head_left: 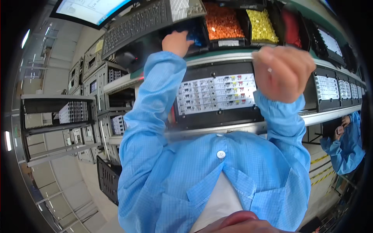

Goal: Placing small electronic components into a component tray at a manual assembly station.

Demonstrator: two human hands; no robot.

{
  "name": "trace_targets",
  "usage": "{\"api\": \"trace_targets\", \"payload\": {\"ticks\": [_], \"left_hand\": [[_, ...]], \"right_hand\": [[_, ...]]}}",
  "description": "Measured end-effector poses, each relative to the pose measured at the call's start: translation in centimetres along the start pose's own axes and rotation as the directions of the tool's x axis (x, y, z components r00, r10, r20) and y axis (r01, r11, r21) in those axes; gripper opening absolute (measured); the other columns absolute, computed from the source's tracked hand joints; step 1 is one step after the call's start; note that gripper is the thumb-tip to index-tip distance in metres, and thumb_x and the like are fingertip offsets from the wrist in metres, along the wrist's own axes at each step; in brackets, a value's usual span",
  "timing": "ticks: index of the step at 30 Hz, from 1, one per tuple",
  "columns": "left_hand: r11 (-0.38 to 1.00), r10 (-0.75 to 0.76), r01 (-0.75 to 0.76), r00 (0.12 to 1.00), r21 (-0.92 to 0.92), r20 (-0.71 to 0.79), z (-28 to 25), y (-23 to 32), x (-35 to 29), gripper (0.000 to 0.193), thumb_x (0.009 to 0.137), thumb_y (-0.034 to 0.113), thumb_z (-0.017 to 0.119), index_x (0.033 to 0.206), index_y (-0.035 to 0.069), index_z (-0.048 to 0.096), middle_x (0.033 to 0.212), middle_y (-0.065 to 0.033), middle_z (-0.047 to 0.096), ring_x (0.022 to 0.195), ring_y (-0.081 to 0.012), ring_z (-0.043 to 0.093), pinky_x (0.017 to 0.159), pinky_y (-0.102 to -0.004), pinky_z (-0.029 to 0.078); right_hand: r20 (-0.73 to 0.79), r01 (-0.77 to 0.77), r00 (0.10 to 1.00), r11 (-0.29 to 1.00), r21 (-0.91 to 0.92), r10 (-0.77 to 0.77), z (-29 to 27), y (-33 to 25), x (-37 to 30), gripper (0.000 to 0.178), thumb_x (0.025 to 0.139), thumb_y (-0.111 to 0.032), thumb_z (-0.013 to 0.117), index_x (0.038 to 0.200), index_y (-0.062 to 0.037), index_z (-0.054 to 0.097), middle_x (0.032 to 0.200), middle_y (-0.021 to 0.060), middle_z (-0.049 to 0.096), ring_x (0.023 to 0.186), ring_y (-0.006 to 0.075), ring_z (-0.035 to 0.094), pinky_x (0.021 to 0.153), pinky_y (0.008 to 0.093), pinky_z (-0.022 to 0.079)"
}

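My left hand (176, 43) reaches into a dark bin (200, 32) of small blue parts (195, 38). Its thumb and a finger are spread apart over the parts; the other fingers are partly hidden. My right hand (286, 73) is raised above the right end of a black carrier (221, 121), curled closed and blurred. A tiny white speck shows at its fingers, too small to name. White circuit boards (215, 93) lie in rows in the carrier, with small yellow, red and black components near their right end.
Bins of orange parts (223, 23), yellow parts (262, 25) and red parts (291, 29) line the back. A keyboard (136, 27), mouse (126, 59) and monitor (89, 9) stand left. More board carriers (328, 87) sit right, near another person (344, 145). A rack (58, 128) stands far left.
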State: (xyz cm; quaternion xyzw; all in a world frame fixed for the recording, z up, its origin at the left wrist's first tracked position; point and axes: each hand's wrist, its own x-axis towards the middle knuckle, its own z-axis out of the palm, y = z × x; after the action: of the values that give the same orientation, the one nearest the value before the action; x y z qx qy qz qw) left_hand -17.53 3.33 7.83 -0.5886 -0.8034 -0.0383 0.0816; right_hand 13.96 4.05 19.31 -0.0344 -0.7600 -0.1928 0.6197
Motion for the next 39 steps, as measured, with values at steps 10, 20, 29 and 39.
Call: {"api": "trace_targets", "payload": {"ticks": [10, 20, 29, 39], "left_hand": [[0.983, 0.007, -0.027, 0.994, -0.183, -0.108, 1.0, -0.3, -0.7, 0.037, 0.091, 0.035, 0.077, 0.124, 0.018, 0.075, 0.11, -0.0209, 0.07, 0.099, -0.0402, 0.071, 0.086, -0.0487, 0.059], [0.95, 0.064, -0.139, 0.963, -0.279, -0.263, 2.3, -0.8, -0.4, 0.021, 0.09, 0.018, 0.077, 0.11, 0.012, 0.076, 0.101, -0.0155, 0.072, 0.092, -0.0386, 0.071, 0.079, -0.0482, 0.058], [0.943, 0.049, -0.139, 0.957, -0.301, -0.287, 2.5, -0.1, -1.5, 0.014, 0.093, 0.015, 0.073, 0.105, 0.01, 0.076, 0.102, -0.0132, 0.074, 0.092, -0.0366, 0.071, 0.079, -0.0462, 0.057], [0.942, 0.07, -0.181, 0.93, -0.283, -0.361, 3.3, 0.0, -1.4, 0.015, 0.095, 0.017, 0.071, 0.108, 0.012, 0.077, 0.105, -0.0107, 0.075, 0.094, -0.0342, 0.072, 0.08, -0.0426, 0.059]], "right_hand": [[0.018, -0.725, 0.673, 0.655, 0.213, 0.74, 6.8, 10.5, -0.4, 0.021, 0.095, -0.008, 0.077, 0.113, 0.0001, 0.069, 0.082, 0.0085, 0.071, 0.065, 0.0173, 0.064, 0.063, 0.0298, 0.053], [-0.041, -0.844, 0.397, 0.347, -0.408, 0.917, 1.1, 22.2, -13.4, 0.03, 0.098, -0.039, 0.073, 0.115, -0.0151, 0.081, 0.106, 0.0041, 0.081, 0.097, 0.0188, 0.077, 0.088, 0.0325, 0.057], [0.427, -0.471, 0.034, 0.391, -0.791, 0.904, -0.6, 28.4, -21.2, 0.042, 0.097, -0.044, 0.072, 0.131, -0.02, 0.075, 0.121, 0.0103, 0.077, 0.111, 0.0309, 0.074, 0.098, 0.0414, 0.056], [0.113, -0.743, 0.595, 0.598, -0.298, 0.796, 3.8, 16.8, -13.1, 0.025, 0.098, -0.028, 0.074, 0.111, -0.0071, 0.074, 0.091, 0.0083, 0.076, 0.079, 0.0199, 0.072, 0.072, 0.0335, 0.056]]}}
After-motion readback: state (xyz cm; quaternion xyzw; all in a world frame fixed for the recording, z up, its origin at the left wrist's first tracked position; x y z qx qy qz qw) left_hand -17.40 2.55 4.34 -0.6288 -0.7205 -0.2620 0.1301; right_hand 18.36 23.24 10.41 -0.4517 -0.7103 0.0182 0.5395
